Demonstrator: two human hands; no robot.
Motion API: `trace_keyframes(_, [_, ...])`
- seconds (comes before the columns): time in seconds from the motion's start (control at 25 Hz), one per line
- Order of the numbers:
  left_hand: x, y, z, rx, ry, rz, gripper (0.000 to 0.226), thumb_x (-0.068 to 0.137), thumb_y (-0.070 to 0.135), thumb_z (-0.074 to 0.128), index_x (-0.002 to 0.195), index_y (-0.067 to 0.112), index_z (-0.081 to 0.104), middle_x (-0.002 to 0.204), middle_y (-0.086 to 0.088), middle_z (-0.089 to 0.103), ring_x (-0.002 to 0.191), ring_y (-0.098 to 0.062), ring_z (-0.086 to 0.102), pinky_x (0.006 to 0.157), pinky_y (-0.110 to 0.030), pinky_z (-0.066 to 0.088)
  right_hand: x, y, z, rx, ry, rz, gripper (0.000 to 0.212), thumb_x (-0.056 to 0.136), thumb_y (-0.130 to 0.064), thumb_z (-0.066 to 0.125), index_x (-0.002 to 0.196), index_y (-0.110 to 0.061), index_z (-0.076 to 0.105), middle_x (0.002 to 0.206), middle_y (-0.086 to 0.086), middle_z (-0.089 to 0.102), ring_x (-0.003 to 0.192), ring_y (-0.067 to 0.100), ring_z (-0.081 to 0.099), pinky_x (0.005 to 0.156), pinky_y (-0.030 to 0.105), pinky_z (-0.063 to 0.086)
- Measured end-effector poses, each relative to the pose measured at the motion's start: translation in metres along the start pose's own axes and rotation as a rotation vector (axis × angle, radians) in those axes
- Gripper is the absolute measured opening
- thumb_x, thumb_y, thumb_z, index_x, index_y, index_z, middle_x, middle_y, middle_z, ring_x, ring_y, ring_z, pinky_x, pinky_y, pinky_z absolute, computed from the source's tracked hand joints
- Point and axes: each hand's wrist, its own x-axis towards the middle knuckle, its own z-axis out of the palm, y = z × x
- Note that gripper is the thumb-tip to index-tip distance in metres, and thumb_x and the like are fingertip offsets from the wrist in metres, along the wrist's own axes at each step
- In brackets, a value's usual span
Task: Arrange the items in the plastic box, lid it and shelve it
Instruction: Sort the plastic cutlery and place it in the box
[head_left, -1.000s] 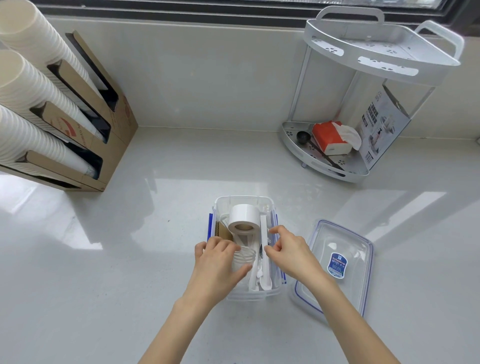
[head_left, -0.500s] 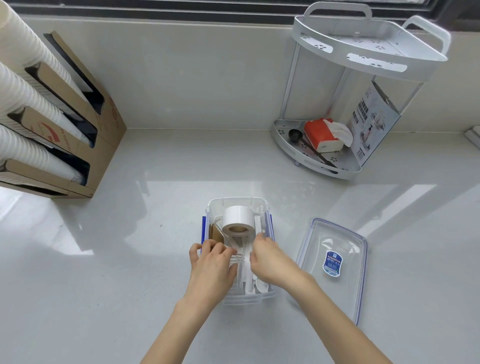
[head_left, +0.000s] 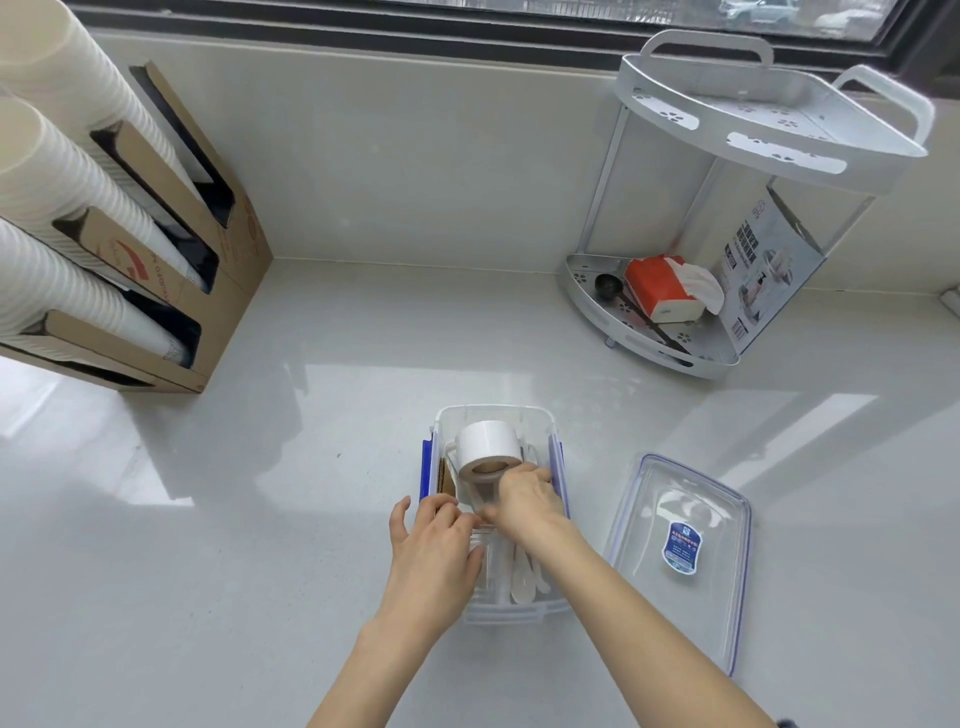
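Observation:
A clear plastic box (head_left: 493, 411) with blue clips stands on the white counter. In it are a white roll of tape (head_left: 488, 444), a brown card piece (head_left: 447, 482), white plastic spoons (head_left: 525, 583) and a clear cup (head_left: 485, 558). My left hand (head_left: 431, 556) reaches into the box's near left part, fingers and thumb curled around the clear cup. My right hand (head_left: 527, 501) is inside the box just below the roll, fingers bent down among the items; what it holds is hidden. The clear lid (head_left: 680, 499) lies upside down to the right of the box.
A white two-tier corner rack (head_left: 670, 358) stands at the back right, with a red tissue pack (head_left: 660, 286), a black scoop and a printed carton on its lower tier. A cardboard dispenser (head_left: 228, 270) with stacks of paper cups stands at the left.
My right hand has moved left and further into the box, from the spoons at the right side to just under the roll. My left hand stays on the clear cup.

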Motion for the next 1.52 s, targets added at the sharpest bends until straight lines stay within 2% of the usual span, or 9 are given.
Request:
trace_keyframes(0.16, [-0.002,0.000,0.001,-0.022,-0.002,-0.009,0.034,0.092,0.027,0.035,0.124,0.024,0.044,0.130,0.006,0.047,0.136,-0.010,0.020,0.111,-0.037,-0.007,0.009,-0.004,-0.001,-0.025,-0.024,0.047,0.089,0.077,-0.028,0.073,0.139,0.008,0.020,0.138,0.022,0.038,0.126,0.031,0.048,0.097,0.034,0.045])
trace_keyframes(0.28, [-0.002,-0.001,0.002,-0.033,0.001,-0.014,0.034,0.091,0.028,0.034,0.124,0.025,0.044,0.129,0.008,0.047,0.137,-0.009,0.019,0.107,-0.036,-0.012,0.013,-0.005,0.004,-0.017,-0.015,0.046,0.078,0.079,-0.022,0.070,0.136,0.006,0.025,0.137,0.018,0.045,0.126,0.031,0.049,0.096,0.035,0.045])
trace_keyframes(0.36, [-0.002,-0.001,0.001,-0.038,-0.013,-0.018,0.034,0.092,0.029,0.034,0.124,0.025,0.044,0.131,0.008,0.046,0.137,-0.008,0.018,0.111,-0.038,-0.010,0.014,-0.006,0.006,-0.010,0.020,0.047,0.067,0.084,-0.014,0.063,0.135,0.006,0.025,0.135,0.018,0.049,0.125,0.031,0.050,0.095,0.034,0.045])
trace_keyframes(0.56, [-0.003,0.001,-0.001,-0.036,-0.027,-0.024,0.034,0.092,0.030,0.034,0.124,0.025,0.044,0.133,0.009,0.046,0.137,-0.008,0.018,0.115,-0.042,-0.007,0.013,-0.004,0.004,-0.026,0.028,0.012,0.056,0.086,-0.006,0.057,0.132,0.005,0.027,0.135,0.022,0.046,0.125,0.035,0.048,0.096,0.036,0.045])
trace_keyframes(0.68, [-0.003,0.002,0.000,-0.047,-0.025,-0.033,0.033,0.092,0.031,0.035,0.124,0.025,0.045,0.133,0.009,0.046,0.137,-0.008,0.019,0.115,-0.043,-0.007,0.013,0.000,0.003,0.007,-0.002,-0.003,0.058,0.084,-0.006,0.058,0.132,0.004,0.026,0.136,0.025,0.042,0.125,0.037,0.046,0.097,0.039,0.044])
trace_keyframes(0.92, [-0.003,0.003,0.000,-0.046,-0.032,-0.044,0.033,0.092,0.030,0.035,0.123,0.025,0.045,0.133,0.008,0.046,0.138,-0.008,0.018,0.115,-0.044,-0.009,0.005,0.003,0.004,0.043,0.070,-0.036,0.056,0.085,-0.018,0.060,0.129,0.003,0.032,0.133,0.020,0.050,0.122,0.036,0.050,0.093,0.037,0.045])
trace_keyframes(1.12, [-0.004,0.003,-0.001,-0.038,-0.037,-0.046,0.034,0.092,0.031,0.034,0.124,0.025,0.044,0.133,0.009,0.046,0.138,-0.008,0.018,0.114,-0.044,-0.010,0.003,-0.004,0.003,-0.035,0.102,-0.049,0.046,0.088,-0.008,0.055,0.127,0.002,0.033,0.130,0.017,0.054,0.121,0.034,0.053,0.091,0.036,0.046])
trace_keyframes(1.36, [-0.003,0.003,0.000,-0.044,-0.037,-0.041,0.034,0.092,0.030,0.034,0.124,0.024,0.044,0.132,0.009,0.048,0.137,-0.008,0.019,0.113,-0.044,-0.012,0.002,-0.001,-0.014,-0.148,-0.033,-0.082,0.049,0.087,-0.007,0.053,0.131,0.005,0.033,0.135,0.019,0.049,0.124,0.034,0.050,0.095,0.036,0.044])
trace_keyframes(1.52, [-0.004,0.003,0.000,-0.064,-0.036,-0.041,0.035,0.091,0.029,0.035,0.125,0.023,0.045,0.131,0.007,0.049,0.136,-0.009,0.020,0.110,-0.042,-0.014,-0.013,0.002,-0.032,-0.223,-0.147,-0.181,0.036,0.091,-0.010,0.045,0.126,-0.001,0.045,0.134,0.016,0.050,0.120,0.031,0.052,0.088,0.034,0.046])
